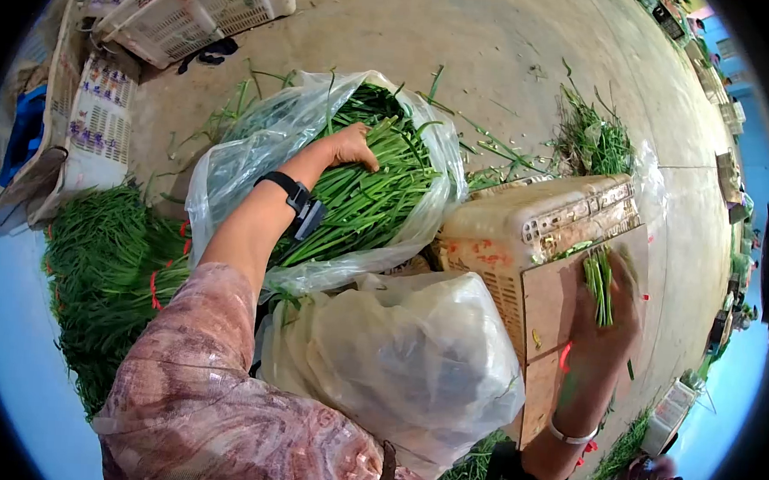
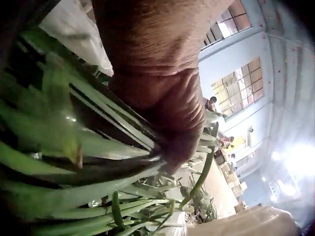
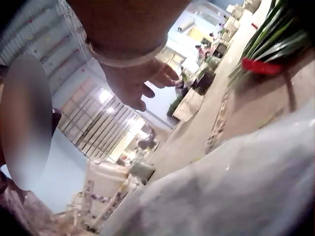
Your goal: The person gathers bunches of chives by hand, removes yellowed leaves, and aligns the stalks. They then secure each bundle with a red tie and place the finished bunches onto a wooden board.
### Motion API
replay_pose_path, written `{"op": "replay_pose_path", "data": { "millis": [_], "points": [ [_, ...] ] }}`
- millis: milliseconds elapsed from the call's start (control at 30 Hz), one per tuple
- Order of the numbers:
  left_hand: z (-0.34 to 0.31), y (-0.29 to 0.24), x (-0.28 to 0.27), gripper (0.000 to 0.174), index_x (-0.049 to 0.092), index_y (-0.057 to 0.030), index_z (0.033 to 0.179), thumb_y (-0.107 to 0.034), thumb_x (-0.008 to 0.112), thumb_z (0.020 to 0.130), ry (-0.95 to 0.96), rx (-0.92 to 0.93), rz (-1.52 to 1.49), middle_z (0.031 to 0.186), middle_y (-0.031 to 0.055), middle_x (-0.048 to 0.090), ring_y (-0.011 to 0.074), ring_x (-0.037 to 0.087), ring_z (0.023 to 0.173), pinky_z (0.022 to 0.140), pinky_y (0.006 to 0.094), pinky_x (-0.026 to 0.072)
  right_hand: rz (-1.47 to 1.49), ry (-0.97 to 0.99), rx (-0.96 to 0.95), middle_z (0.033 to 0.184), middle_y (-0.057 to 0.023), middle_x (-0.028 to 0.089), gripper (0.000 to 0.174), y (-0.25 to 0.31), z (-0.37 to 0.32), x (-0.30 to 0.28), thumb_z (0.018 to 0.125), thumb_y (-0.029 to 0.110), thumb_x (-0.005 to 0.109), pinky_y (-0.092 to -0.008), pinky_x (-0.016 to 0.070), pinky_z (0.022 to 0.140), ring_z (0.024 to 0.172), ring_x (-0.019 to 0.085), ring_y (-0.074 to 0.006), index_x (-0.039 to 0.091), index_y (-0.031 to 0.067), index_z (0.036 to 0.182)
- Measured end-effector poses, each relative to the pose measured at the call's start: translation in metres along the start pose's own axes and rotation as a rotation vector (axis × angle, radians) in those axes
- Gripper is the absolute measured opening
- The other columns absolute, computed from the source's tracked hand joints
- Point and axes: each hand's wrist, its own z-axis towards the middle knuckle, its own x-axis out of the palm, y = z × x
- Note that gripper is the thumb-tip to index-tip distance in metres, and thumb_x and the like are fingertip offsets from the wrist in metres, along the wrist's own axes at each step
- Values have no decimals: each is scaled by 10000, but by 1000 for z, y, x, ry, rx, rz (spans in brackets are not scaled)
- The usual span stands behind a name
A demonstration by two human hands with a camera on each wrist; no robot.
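My left hand (image 1: 352, 146) reaches into a clear plastic bag (image 1: 231, 171) full of long green chives (image 1: 365, 200). Thumb and fingers grip some of the stalks near their pale cut ends; the fingertips are hidden among them. The left wrist view shows the same hand (image 2: 172, 113) low against the chives (image 2: 88, 142). My right hand (image 1: 616, 296), blurred, is over a brown board (image 1: 551, 305). Its fingers are loosely bent and hold nothing in the right wrist view. Below it on the board lies a bunch of chives (image 1: 598, 284) with a red tie (image 3: 261, 66), partly covered by the forearm.
An upturned dirty crate (image 1: 498, 229) stands beside the board. A filled whitish plastic bag (image 1: 405, 354) is close in front of me. Red-tied chives (image 1: 105, 260) are heaped at the left, near crates (image 1: 196, 13). Loose greens (image 1: 594, 138) litter the floor.
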Motion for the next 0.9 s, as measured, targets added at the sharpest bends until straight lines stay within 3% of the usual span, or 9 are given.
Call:
{"op": "replay_pose_path", "data": {
  "millis": [167, 200, 267, 400, 467, 533, 667, 800, 900],
  "points": [
    [-17, -9, 1, 404, 634, -6, 903, 31, 739, 515, -50, 121, -44, 815, 60, 645, 160, 586, 690, 638, 312, 491, 367, 524, 18, 993, -216, 613, 407, 47, 38, 108, 747, 178, 654, -344, 484, 775, 928, 615, -280, 567, -21, 1090],
    [-17, -7, 1, 404, 634, -6, 903, 31, 739, 515, -45, 126, -49, 815, 60, 645, 160, 586, 690, 638, 312, 491, 261, 616, -75, 847, -196, 639, 359, 52, 50, 137, 736, 190, 669, -356, 490, 682, 757, 633, -257, 601, -47, 997],
    [-14, -1, 1, 403, 635, -10, 904, 36, 734, 515, 21, 150, -107, 817, 50, 645, 147, 577, 691, 638, 306, 488, 319, 968, 185, 741, -88, 617, 307, 40, 65, 209, 778, 217, 659, -280, 482, 609, 673, 587, -169, 621, -64, 897],
    [-17, 7, 10, 382, 628, -11, 930, -20, 702, 555, -16, 346, 4, 839, 44, 649, 123, 570, 713, 674, 281, 478, 726, 661, 542, 662, -35, 540, 305, 34, 51, 294, 766, 259, 694, -245, 385, 472, 530, 467, -100, 604, -31, 792],
    [-25, -2, 17, 424, 574, -4, 1042, -91, 690, 643, -60, 161, 198, 995, 122, 618, 207, 566, 927, 880, 297, 421, 950, 364, 607, 940, -139, 601, 575, 32, 42, 333, 647, 305, 796, -301, 458, 716, 821, 569, -199, 555, -74, 1006],
    [-44, -12, 32, 457, 545, -23, 1097, -127, 680, 673, -267, 180, 513, 1148, 159, 534, 246, 494, 1084, 933, 317, 388, 1112, 160, 602, 994, -135, 583, 665, 39, 24, 347, 623, 291, 816, -308, 457, 773, 881, 566, -207, 500, -61, 1090],
    [-65, 1, 62, 555, 441, -26, 1207, -253, 610, 730, -490, 261, 787, 1439, 209, 74, 401, 149, 1313, 1055, 509, 185, 1296, 116, 659, 1038, -117, 562, 663, 46, 13, 341, 636, 209, 813, -310, 459, 809, 912, 558, -196, 459, -32, 1142],
    [-77, 2, 64, 576, 420, 26, 1199, -212, 624, 716, -496, 442, 842, 1444, 219, 0, 406, 101, 1326, 1050, 529, 176, 1410, -69, 680, 963, -74, 601, 437, 56, 6, 340, 713, 57, 737, -290, 481, 762, 833, 578, -167, 510, 1, 1082],
    [-92, -3, 66, 807, 279, 44, 1313, -123, 684, 635, -272, 402, 717, 1434, 239, 46, 365, 168, 1321, 1063, 419, 219, 1582, -159, 797, 916, -69, 617, 326, 56, 7, 335, 722, 0, 704, -288, 496, 723, 792, 591, -162, 553, -2, 1011]
  ]
}}
